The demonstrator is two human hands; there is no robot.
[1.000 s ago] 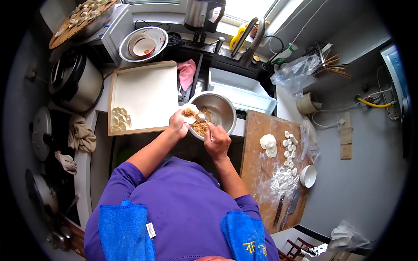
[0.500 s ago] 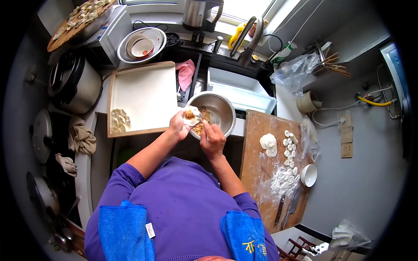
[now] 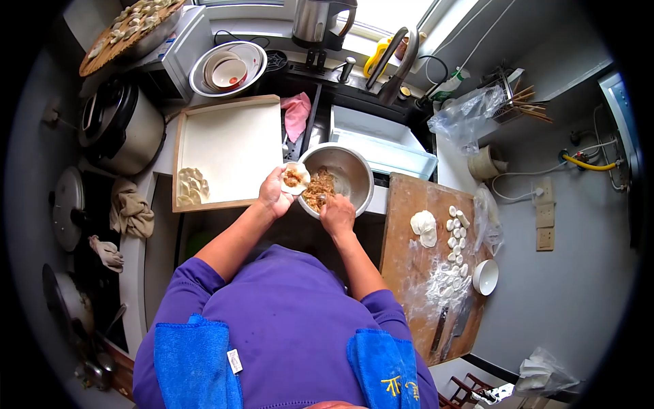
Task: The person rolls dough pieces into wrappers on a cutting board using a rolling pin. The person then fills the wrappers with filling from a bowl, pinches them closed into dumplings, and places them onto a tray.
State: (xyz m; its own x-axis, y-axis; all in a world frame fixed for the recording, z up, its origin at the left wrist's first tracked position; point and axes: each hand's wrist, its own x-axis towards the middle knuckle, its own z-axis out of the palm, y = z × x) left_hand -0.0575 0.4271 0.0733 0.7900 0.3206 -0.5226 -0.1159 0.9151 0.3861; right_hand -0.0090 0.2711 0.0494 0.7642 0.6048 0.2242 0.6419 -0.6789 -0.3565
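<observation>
My left hand (image 3: 275, 195) holds a round dumpling wrapper (image 3: 302, 185) with a lump of brown filling (image 3: 293, 178) at its centre. The wrapper lies opened out at the left rim of a steel bowl (image 3: 360, 198). Inside this bowl is a mass of minced filling (image 3: 319, 185). Over the bowl's near rim, my right hand (image 3: 338, 215) is closed around a small metal utensil (image 3: 322, 198), its tip down at the filling. The fingers hide most of the utensil, so its exact kind does not show. To the left, a wooden-framed tray (image 3: 228, 140) carries several folded dumplings (image 3: 192, 187) in its near corner.
On the right, a floured wooden board (image 3: 402, 273) bears stacked wrappers (image 3: 424, 228), several dough pieces (image 3: 455, 240), a rolling pin (image 3: 439, 328), a knife (image 3: 462, 317) and a white bowl (image 3: 485, 277). Behind the steel bowl are a clear bin (image 3: 381, 146), pink cloth (image 3: 296, 116) and faucet (image 3: 395, 78).
My right hand has moved from beside the wrapper down and right to the bowl's filling. The wrapper in my left hand now lies flatter, its filling more spread. The view has shifted slightly.
</observation>
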